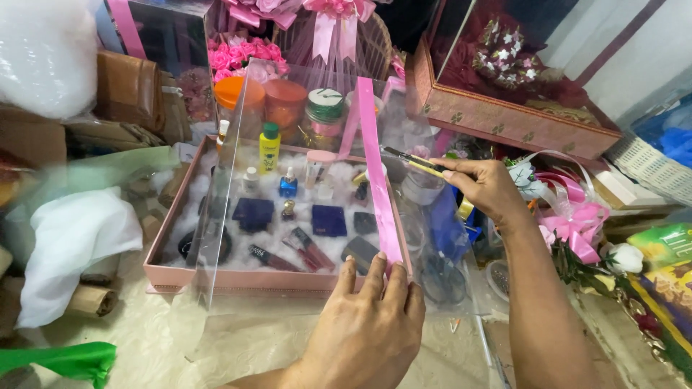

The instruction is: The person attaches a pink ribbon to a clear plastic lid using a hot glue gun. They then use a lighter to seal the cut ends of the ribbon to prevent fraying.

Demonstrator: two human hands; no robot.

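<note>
A pink shallow box (238,279) lined with white fluff holds several cosmetics: bottles, dark compacts and lip tubes. A clear plastic lid (238,216) stands tilted over it, with a pink ribbon (375,173) running down its right side. My left hand (367,324) presses flat on the ribbon's lower end at the box's front right corner. My right hand (483,187) holds a yellow-and-black utility knife (414,162), its tip close to the ribbon midway up.
Orange-lidded jars (285,101) and pink fabric roses (238,54) stand behind the box. A second pink gift box (504,119) sits at the back right. Pink bows (577,227) and ribbon scraps lie right. White cloth (72,238) and green ribbon (65,359) lie left.
</note>
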